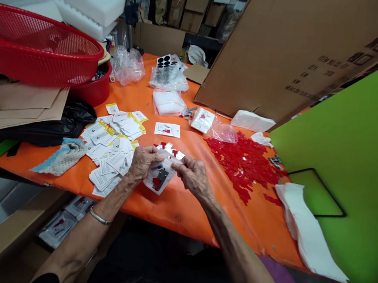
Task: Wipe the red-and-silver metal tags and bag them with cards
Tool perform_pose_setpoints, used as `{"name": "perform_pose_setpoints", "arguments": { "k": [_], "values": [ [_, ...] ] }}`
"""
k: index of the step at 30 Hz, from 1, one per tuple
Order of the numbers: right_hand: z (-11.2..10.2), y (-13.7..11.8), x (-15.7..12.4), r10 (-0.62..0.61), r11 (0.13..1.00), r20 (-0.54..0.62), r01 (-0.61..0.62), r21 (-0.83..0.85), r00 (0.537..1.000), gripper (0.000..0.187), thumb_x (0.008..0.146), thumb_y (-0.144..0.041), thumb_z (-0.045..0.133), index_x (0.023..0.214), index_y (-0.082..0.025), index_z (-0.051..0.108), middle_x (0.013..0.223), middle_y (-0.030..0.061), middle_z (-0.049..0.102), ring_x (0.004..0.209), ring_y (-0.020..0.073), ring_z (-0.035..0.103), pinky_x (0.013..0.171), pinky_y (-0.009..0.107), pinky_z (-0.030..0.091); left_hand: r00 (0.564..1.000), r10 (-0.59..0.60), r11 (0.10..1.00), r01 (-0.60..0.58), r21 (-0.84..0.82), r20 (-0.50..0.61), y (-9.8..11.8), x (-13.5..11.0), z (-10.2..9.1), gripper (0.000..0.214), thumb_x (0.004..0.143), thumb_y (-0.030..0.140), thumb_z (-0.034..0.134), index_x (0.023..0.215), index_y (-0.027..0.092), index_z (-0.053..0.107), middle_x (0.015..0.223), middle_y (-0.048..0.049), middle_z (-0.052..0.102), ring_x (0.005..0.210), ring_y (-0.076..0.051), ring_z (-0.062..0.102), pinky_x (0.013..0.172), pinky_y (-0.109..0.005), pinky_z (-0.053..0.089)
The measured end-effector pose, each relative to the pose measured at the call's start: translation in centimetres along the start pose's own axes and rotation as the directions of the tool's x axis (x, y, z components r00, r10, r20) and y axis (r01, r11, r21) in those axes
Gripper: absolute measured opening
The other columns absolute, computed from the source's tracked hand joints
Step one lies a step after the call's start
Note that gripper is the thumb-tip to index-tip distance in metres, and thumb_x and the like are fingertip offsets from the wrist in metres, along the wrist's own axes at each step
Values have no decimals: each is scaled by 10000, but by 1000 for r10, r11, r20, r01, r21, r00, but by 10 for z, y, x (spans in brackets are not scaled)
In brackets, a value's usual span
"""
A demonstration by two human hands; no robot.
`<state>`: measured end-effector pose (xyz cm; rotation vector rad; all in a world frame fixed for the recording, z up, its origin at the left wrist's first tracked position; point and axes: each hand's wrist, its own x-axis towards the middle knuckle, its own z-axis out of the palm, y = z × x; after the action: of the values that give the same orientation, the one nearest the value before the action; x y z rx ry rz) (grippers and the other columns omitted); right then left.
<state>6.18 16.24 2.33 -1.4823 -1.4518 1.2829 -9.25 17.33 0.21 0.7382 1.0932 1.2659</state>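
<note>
Between my two hands hangs a small clear zip bag (154,186) with a black piece and a red piece inside. My left hand (144,162) pinches its upper left corner, and my right hand (193,174) pinches the upper right. Just behind the bag lie several small red and silvery pieces (176,152), partly hidden by it. A printed card (167,129) with a red mark lies flat farther back. Left of my left hand spreads a loose pile of white printed cards (110,139), some with yellow edges. A heap of flat red pieces (246,163) covers the table to the right.
An orange-covered table (183,215) holds everything. A red mesh basket (41,56) and white foam blocks (82,2) stack at the left. A large cardboard box (264,56) and a green panel (346,141) bound the right. Packed bags (60,225) sit in a box below the left edge.
</note>
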Motion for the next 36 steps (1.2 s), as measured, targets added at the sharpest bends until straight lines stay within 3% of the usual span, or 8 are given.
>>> {"name": "perform_pose_setpoints", "arguments": {
  "k": [5,11,19,25,28,30,33,36],
  "values": [
    [13,11,38,-81,996,-223,88,24,972,332,644,-379,568,455,-203,361,391,-77,330,365,58,315,362,198,217,972,159,895,-215,391,171,14,52,0,198,548,278,667,536,142,523,472,46,482,437,-71,426,428,-199,313],
    [18,11,65,110,973,-126,-81,216,986,201,692,-353,510,575,-201,450,402,-65,442,315,96,422,337,210,313,916,176,669,-380,639,361,51,138,7,160,556,254,600,514,147,489,456,65,415,437,-66,369,446,-210,275],
    [-15,36,6,23,1000,23,-24,19,999,188,738,-309,518,596,-188,500,423,-47,501,404,100,480,460,219,375,847,25,406,-494,769,531,38,212,33,153,585,245,625,668,120,656,611,-32,588,616,-167,531,624,-291,402],
    [-98,64,-53,40,965,-450,-152,-216,892,234,776,-400,497,695,-187,551,561,4,571,543,154,542,567,275,427,782,30,232,-611,757,622,-8,204,25,293,758,310,522,998,176,623,1225,-118,564,1202,-286,400,1000,-468,276],
    [-158,91,-78,-133,732,-755,-450,-512,643,242,807,-358,455,840,-166,598,831,109,651,790,235,580,707,350,428,762,-29,104,-641,760,647,-26,196,14,304,827,283,425,1039,173,613,1360,-144,453,1317,-318,263,1050,-568,96],
    [-188,110,-91,-208,480,-792,-646,-594,573,274,819,-325,457,932,-123,604,958,181,631,913,296,545,744,392,408,780,-63,-54,-626,778,623,-32,193,12,389,866,275,342,1180,169,546,1435,-149,355,1357,-326,193,1046,-590,82],
    [-210,133,-101,-168,231,-794,-760,-607,584,295,829,-303,463,955,-75,601,954,229,608,909,334,526,699,399,396,787,-78,-224,-611,759,611,-32,191,15,438,879,273,300,1258,159,488,1463,-158,303,1368,-343,167,1037,-606,115],
    [-215,147,-104,-141,148,-750,-735,-661,646,228,826,-190,430,904,-76,610,887,205,606,878,303,535,657,351,383,799,-19,-185,-594,783,602,-26,186,23,424,852,275,374,1234,152,511,1414,-160,389,1343,-351,239,1036,-603,153]
  ]
}}
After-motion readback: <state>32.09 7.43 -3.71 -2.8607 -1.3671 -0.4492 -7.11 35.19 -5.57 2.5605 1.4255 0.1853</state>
